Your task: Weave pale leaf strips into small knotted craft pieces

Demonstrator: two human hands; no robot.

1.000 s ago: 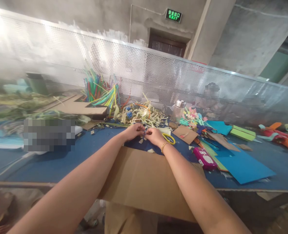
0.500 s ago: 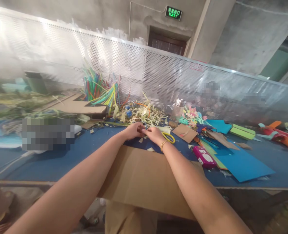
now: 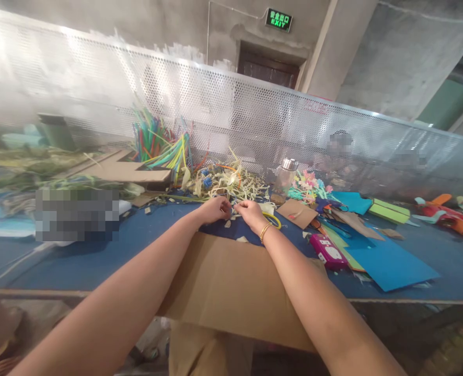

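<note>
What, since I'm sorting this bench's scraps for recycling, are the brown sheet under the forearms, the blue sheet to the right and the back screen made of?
Brown sheet: cardboard by the look, matte tan, stiffly overhanging the table edge. Blue sheet: probably card or craft foam, flat, matte, cleanly cut; I can't tell which. Back screen: seemingly sheet metal, silvery sheen, regular punched holes.

Green lit sign (image 3: pixel 279 20) is hanging on the concrete wall above the dark door (image 3: pixel 268 73). It is showing "EXIT" in pale letters, with a row of Chinese characters above that is too small to read surely. Pink box (image 3: pixel 327 250) lying on the table (image 3: pixel 451 250) is carrying a white label, but the print is blurring out. Pixelated patch (image 3: pixel 77 214) at left is showing nothing legible.
</note>
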